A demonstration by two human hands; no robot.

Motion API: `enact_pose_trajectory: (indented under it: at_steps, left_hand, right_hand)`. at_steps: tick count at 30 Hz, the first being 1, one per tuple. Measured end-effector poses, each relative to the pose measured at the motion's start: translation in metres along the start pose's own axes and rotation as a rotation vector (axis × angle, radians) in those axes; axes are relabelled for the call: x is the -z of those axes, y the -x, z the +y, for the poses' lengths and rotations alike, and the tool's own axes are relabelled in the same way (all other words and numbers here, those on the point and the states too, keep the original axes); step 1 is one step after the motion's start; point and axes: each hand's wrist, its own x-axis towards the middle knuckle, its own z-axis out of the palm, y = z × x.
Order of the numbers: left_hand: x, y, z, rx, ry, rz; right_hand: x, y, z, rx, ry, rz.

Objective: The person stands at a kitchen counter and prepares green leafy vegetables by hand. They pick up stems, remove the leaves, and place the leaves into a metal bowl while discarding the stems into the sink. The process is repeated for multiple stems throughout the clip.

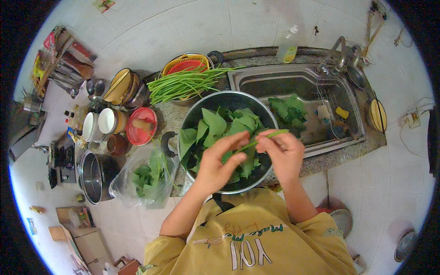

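Note:
A large metal pot [229, 99] stands on the counter right before me, filled with broad green leaves [214, 127]. Over the leaves, my right hand [285, 153] pinches a thin green stem [275, 134] that slants down leftward. My left hand [221, 162] hovers by the stem's lower end, thumb and fingers apart; whether a fingertip touches the stem is unclear. Long green stems [185, 85] lie piled across a pot holding red and yellow baskets [196, 59], behind the large pot. To the left, a clear plastic bag [123, 181] contains more leaves [147, 178].
The steel sink [270, 78] at right holds leafy greens [288, 112], a wire rack [327, 94] and a yellow sponge [342, 112]. A soap bottle [288, 46] stands behind it. Leftward are a red plate [143, 132], white bowls [108, 120] and an empty-looking pot [91, 176].

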Motion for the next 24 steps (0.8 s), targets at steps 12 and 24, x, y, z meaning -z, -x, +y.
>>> enact_pose_trajectory:
  at_steps: [12,24]
  left_hand:
    - [0.032,0.025,0.018,-0.144,-0.454,0.329]
    - [0.045,0.027,0.031,-0.313,-0.657,0.282]
  right_hand:
    - [-0.027,0.000,-0.014,0.088,0.112,-0.163]
    - [-0.039,-0.003,-0.020,0.521,0.687,-0.460]
